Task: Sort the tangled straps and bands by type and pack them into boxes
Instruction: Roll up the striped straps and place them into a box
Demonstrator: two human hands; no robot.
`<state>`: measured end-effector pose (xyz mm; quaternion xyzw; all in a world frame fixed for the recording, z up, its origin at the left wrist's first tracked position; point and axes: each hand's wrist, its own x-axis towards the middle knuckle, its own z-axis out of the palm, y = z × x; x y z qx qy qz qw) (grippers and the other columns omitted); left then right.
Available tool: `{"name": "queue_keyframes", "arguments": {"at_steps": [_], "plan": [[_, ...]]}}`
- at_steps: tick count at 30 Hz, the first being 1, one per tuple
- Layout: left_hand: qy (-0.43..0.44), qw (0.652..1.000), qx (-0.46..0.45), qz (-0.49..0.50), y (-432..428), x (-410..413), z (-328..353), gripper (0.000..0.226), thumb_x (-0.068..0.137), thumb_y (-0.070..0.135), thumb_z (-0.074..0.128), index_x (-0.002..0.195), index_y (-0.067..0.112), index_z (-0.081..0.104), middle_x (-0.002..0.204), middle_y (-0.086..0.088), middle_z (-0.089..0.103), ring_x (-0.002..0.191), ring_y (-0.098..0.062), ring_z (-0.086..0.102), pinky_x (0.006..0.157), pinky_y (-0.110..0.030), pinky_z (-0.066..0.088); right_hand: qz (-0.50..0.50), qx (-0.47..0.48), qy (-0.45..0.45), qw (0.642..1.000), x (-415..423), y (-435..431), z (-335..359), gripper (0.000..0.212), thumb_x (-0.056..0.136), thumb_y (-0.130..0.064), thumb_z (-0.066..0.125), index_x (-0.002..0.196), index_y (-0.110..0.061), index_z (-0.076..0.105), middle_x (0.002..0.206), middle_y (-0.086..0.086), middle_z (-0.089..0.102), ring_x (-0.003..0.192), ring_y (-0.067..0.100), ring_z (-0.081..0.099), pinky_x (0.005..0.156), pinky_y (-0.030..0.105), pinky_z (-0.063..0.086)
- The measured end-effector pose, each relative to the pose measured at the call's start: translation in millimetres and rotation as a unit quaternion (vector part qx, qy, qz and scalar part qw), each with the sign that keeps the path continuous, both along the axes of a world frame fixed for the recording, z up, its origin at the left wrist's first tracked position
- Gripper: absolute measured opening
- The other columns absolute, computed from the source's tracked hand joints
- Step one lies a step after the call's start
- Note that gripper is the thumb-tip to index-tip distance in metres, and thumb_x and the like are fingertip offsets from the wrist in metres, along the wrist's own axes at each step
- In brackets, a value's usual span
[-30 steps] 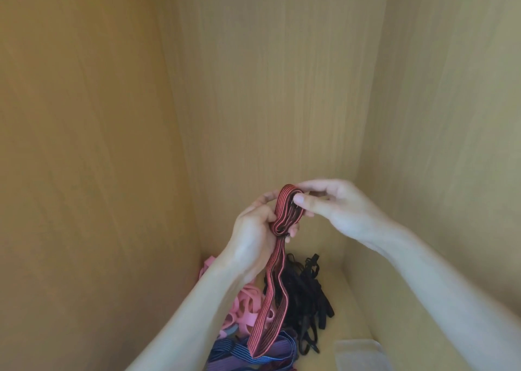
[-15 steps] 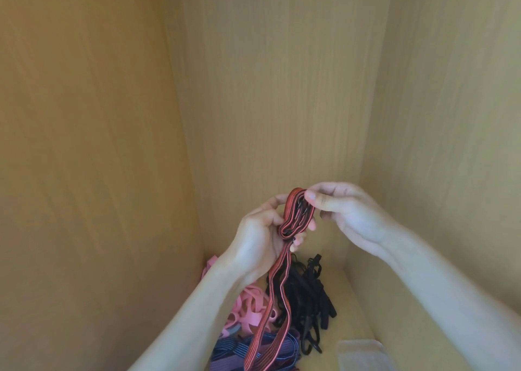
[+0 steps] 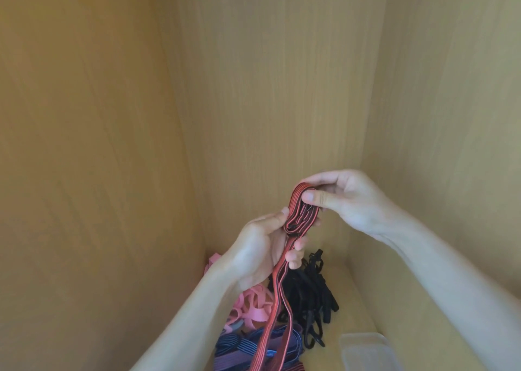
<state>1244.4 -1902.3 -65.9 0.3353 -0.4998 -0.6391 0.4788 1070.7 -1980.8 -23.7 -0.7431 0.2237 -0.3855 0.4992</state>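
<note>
A red strap with black stripes (image 3: 301, 215) is coiled into a small oval loop between both hands; its two long tails (image 3: 277, 314) hang down to the pile. My left hand (image 3: 262, 246) grips the coil's lower end and the tails. My right hand (image 3: 341, 198) pinches the coil's top with thumb and fingers. Below lie pink bands (image 3: 249, 307), black straps with hooks (image 3: 307, 294) and blue and purple striped straps (image 3: 242, 348) in a tangled heap on the wooden floor.
Wooden walls (image 3: 267, 88) close in at the left, back and right, forming a narrow compartment. A clear plastic box or lid (image 3: 366, 352) lies on the floor at the lower right, beside the black straps.
The coil has gained a turn and sits slightly higher and to the right. My right hand's thumb has shifted onto the coil's top, and the hanging tails have drawn up shorter.
</note>
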Motion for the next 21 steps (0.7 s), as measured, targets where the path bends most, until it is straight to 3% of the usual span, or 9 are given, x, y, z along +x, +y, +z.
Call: {"name": "queue_keyframes", "arguments": {"at_steps": [2,5,9,13,15,17,21], "plan": [[-0.002,1.0,0.003,-0.011,0.2,0.7,-4.6,0.051,0.107,0.035,0.029,0.124,-0.006,0.055,0.071,-0.007,0.042,0.058,-0.017,0.035,0.058,-0.029,0.039,-0.019,-0.016,0.029,0.999,-0.2,-1.0,-2.4,0.017,0.086,-0.016,0.075,0.101,-0.009,0.077,0.092,0.015,0.076,0.077,0.027,0.067,0.081,0.05,0.055],[0.003,1.0,0.007,-0.02,1.4,3.2,-9.5,0.057,0.107,0.036,0.031,0.128,-0.012,0.052,0.072,-0.005,0.042,0.061,-0.016,0.036,0.06,-0.028,0.039,-0.029,-0.013,0.052,0.998,0.1,-0.8,-3.6,0.019,0.083,-0.023,0.076,0.101,-0.015,0.078,0.094,0.007,0.077,0.086,0.021,0.068,0.094,0.055,0.05],[0.017,1.0,-0.02,-0.008,0.8,7.7,-11.3,0.058,0.107,0.036,0.034,0.129,-0.015,0.051,0.073,-0.004,0.043,0.061,-0.015,0.036,0.061,-0.027,0.039,-0.011,0.002,0.043,0.999,-0.5,-0.2,-2.2,0.028,0.075,-0.036,0.078,0.098,-0.02,0.079,0.092,0.003,0.077,0.081,0.014,0.065,0.077,0.036,0.046],[0.009,0.998,-0.05,0.042,-2.6,6.9,-11.9,0.051,0.105,0.038,0.042,0.115,-0.009,0.058,0.071,-0.003,0.046,0.06,-0.014,0.038,0.06,-0.026,0.04,-0.007,0.017,0.015,1.0,-1.4,-2.0,-1.9,0.03,0.075,-0.035,0.078,0.101,-0.022,0.078,0.101,0.004,0.076,0.086,0.013,0.064,0.075,0.028,0.043],[-0.016,0.993,-0.077,0.087,-4.7,5.3,-11.8,0.041,0.104,0.041,0.045,0.102,0.002,0.059,0.072,-0.002,0.05,0.06,-0.014,0.042,0.063,-0.026,0.041,-0.016,0.009,0.029,0.999,-1.6,-0.9,-1.1,0.038,0.076,-0.042,0.075,0.109,-0.024,0.074,0.108,0.0,0.075,0.093,0.011,0.066,0.074,0.024,0.046],[-0.036,0.987,-0.093,0.126,-7.1,3.3,-10.8,0.037,0.105,0.039,0.046,0.102,0.005,0.061,0.073,-0.004,0.056,0.062,-0.015,0.049,0.064,-0.025,0.044,-0.028,-0.002,0.054,0.998,-1.4,0.5,-1.7,0.047,0.075,-0.051,0.073,0.113,-0.025,0.071,0.109,-0.003,0.075,0.098,0.01,0.069,0.076,0.023,0.05],[-0.063,0.978,-0.103,0.169,-10.0,-4.6,-11.5,0.04,0.095,0.04,0.054,0.113,0.006,0.065,0.078,-0.006,0.068,0.064,-0.015,0.061,0.066,-0.026,0.054,-0.086,-0.058,0.064,0.993,2.7,3.2,-8.1,0.024,0.083,-0.037,0.077,0.101,-0.022,0.073,0.099,-0.006,0.076,0.091,0.011,0.07,0.082,0.016,0.053]]}}
